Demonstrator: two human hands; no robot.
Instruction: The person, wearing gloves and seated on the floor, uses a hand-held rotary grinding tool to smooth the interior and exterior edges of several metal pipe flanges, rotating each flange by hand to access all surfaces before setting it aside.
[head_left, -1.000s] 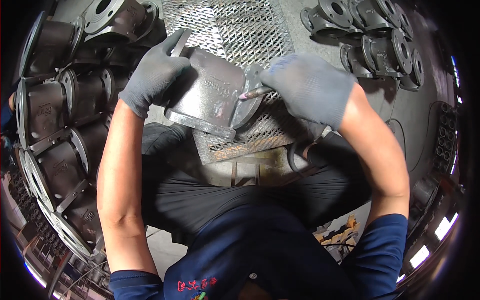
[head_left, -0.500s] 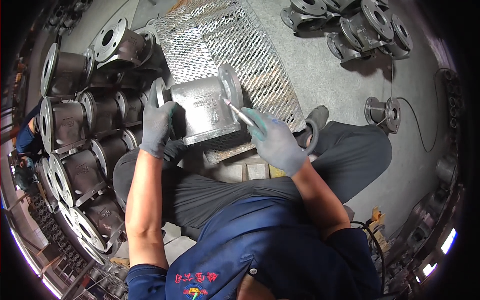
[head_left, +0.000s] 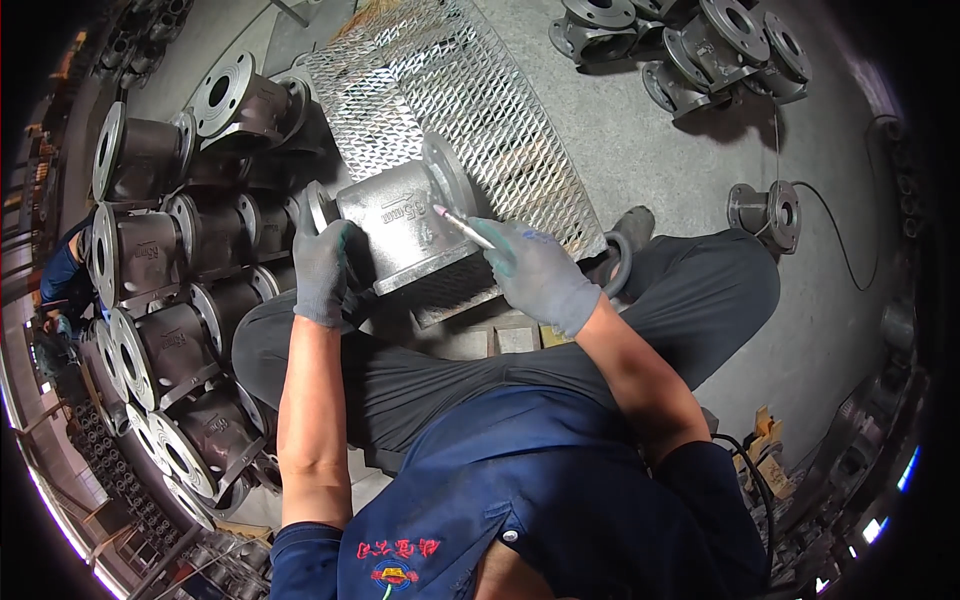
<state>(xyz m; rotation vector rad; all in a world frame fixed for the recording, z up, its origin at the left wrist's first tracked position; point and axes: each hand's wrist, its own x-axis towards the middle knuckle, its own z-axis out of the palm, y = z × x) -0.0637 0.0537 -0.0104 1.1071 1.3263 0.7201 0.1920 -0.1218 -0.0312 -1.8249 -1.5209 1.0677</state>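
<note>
A grey cast-metal flanged valve body point(head_left: 395, 225) rests tilted above the near end of a metal mesh plate point(head_left: 470, 120). My left hand point(head_left: 322, 265), in a grey glove, is closed around its left flange point(head_left: 320, 205). In my gloved right hand point(head_left: 545, 275) is a slim, pen-shaped metal tool point(head_left: 468, 226) with a pinkish tip. That tip is at the body's upper surface, near the raised markings and the right flange point(head_left: 448, 172); I cannot tell if it touches. The rear of the tool is hidden in my palm.
Stacked flanged valve bodies point(head_left: 140, 250) stand close on my left. More castings point(head_left: 715, 45) are piled at the far right, and a single one point(head_left: 765, 215) lies near my right knee beside a black cable point(head_left: 845, 255). Another person's sleeve point(head_left: 62, 268) shows at the left edge.
The valve body has tilted a little, its right end dipping toward me. Both hands have shifted slightly with it, the tool's tip staying near the raised markings.
</note>
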